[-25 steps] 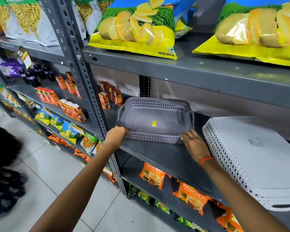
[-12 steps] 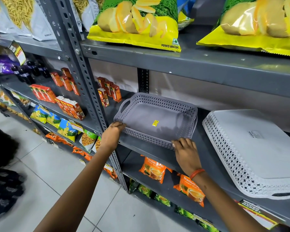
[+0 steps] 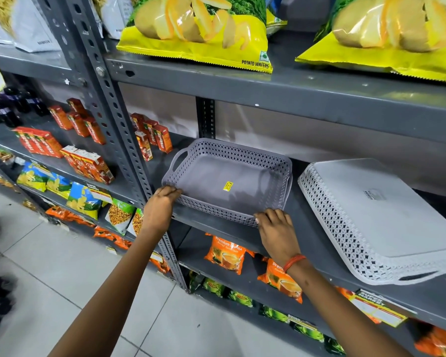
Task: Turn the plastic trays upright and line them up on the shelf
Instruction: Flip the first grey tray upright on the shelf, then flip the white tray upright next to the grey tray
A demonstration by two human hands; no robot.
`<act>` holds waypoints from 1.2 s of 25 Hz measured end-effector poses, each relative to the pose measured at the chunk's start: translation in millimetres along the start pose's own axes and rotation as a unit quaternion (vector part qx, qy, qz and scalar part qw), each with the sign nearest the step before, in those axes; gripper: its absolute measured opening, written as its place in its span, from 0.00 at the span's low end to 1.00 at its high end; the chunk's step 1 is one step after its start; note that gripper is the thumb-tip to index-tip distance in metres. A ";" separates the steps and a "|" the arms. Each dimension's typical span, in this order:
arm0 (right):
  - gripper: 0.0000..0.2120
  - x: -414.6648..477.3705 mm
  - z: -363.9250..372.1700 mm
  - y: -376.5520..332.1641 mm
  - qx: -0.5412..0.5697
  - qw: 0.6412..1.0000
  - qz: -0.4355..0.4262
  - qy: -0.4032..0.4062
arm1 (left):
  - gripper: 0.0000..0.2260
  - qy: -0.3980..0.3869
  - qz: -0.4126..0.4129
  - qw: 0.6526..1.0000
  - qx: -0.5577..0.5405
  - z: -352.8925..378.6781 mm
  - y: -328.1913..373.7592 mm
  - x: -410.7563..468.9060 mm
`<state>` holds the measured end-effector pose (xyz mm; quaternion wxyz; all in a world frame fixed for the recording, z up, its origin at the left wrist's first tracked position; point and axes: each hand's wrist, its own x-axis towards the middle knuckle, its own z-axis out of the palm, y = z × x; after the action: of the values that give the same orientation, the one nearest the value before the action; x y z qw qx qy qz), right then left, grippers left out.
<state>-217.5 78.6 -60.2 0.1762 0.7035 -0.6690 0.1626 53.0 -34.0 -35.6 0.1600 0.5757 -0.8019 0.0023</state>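
Note:
A grey perforated plastic tray (image 3: 216, 181) lies upright and flat on the grey metal shelf (image 3: 216, 228), a yellow sticker on its floor. My left hand (image 3: 160, 210) grips its near left corner, fingers over the rim. My right hand (image 3: 276, 230) rests on its near right corner, fingertips on the rim. To the right, a larger white perforated tray (image 3: 381, 217) lies upside down on the same shelf, its bottom facing up and its handle toward me.
Red juice cartons (image 3: 152, 136) stand at the back left of the shelf beside the slotted upright post (image 3: 119, 119). Yellow potato wafer bags (image 3: 198, 34) fill the shelf above. Orange tea packets (image 3: 227, 256) sit below. A price label (image 3: 379, 310) hangs on the shelf edge.
The grey tray went from tilted up toward me to lying flat on the shelf. Both hands stayed at its near corners, and the view shifted slightly downward.

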 end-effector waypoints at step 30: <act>0.16 -171.4 -85.1 321.4 0.393 0.788 0.474 -0.004 | 0.11 -0.161 0.278 0.947 0.024 44.8 489.0 -126.8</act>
<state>-546.8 256.0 -54.8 -0.2175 0.3068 -0.7976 0.4717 -373.9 239.4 -22.7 0.0082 0.3264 -0.9448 -0.0270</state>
